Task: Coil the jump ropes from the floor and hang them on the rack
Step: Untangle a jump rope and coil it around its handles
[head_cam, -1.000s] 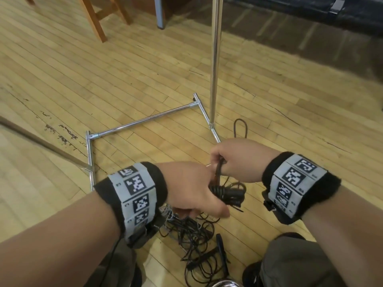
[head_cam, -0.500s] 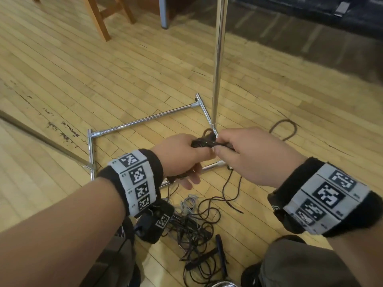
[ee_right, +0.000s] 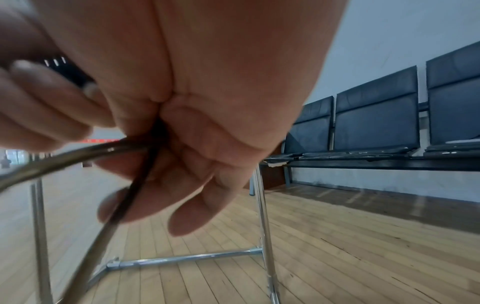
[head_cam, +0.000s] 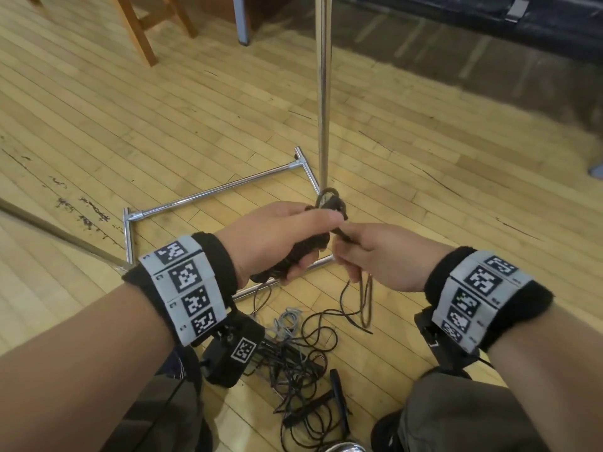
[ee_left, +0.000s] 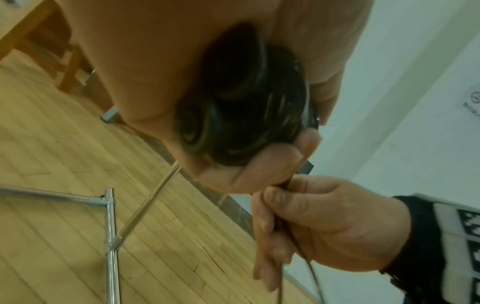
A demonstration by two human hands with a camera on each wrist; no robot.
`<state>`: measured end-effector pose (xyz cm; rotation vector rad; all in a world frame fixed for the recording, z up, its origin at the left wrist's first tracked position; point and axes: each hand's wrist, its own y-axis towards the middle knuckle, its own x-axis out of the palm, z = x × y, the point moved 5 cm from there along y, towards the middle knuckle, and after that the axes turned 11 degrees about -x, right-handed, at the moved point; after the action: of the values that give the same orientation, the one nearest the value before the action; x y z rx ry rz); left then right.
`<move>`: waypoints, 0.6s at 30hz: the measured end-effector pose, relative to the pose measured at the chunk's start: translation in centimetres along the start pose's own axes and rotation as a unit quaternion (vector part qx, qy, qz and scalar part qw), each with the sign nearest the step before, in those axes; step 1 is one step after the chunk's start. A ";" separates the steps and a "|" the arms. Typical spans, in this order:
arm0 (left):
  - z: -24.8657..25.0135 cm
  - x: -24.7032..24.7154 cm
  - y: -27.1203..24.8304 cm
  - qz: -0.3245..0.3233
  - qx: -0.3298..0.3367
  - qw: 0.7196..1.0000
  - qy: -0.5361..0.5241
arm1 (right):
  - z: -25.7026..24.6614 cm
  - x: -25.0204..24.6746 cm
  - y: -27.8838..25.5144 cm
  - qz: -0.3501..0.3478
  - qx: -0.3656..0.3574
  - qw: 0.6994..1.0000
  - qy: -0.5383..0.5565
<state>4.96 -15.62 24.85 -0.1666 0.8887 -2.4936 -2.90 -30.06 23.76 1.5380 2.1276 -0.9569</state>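
My left hand [head_cam: 280,236] grips a black jump rope bundle [head_cam: 306,252], its handles wound round with cord; the same bundle [ee_left: 246,115] fills the left wrist view. My right hand [head_cam: 375,252] pinches the loose rope end [head_cam: 342,234] right beside the bundle, and the cord [ee_right: 124,197] runs out below its fingers and hangs down toward the floor. Both hands are held in front of the chrome rack's upright pole [head_cam: 323,93]. More tangled jump ropes [head_cam: 293,360] lie on the wooden floor between my knees.
The rack's chrome base frame [head_cam: 215,194] lies on the floor just beyond my hands. A wooden chair [head_cam: 140,31] stands at the far left. Dark bench seats [ee_right: 376,123] line the wall to the right. A thin rod [head_cam: 58,233] crosses the floor on the left.
Both hands have risen from over the floor pile to in front of the rack pole. The right hand swung out to the right with the rope and has come back close beside the bundle.
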 end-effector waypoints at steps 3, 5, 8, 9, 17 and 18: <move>0.1 1.3 -0.9 -0.023 0.022 0.981 0.190 | 0.7 1.0 0.5 -0.055 0.015 0.996 -0.074; -0.6 2.8 -1.2 -0.027 0.022 0.949 0.313 | 0.4 1.4 1.1 -0.096 0.012 0.987 -0.125; -2.1 4.7 -1.1 -0.020 0.008 0.891 0.453 | -0.8 1.1 1.8 -0.083 0.017 0.984 -0.159; -2.6 4.8 -1.0 -0.013 -0.006 0.878 0.478 | -1.2 0.9 2.0 -0.068 0.011 0.979 -0.190; -3.6 0.2 0.2 0.123 -0.117 0.905 0.389 | -7.0 -1.8 0.7 0.076 -0.065 0.934 -0.343; -3.4 -0.2 0.2 0.131 -0.115 0.925 0.339 | -7.3 -1.5 0.5 0.074 -0.076 0.938 -0.330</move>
<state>4.35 -13.76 22.10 0.7375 1.3649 -2.1914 -1.13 -25.93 29.77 1.0757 1.5439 -1.0405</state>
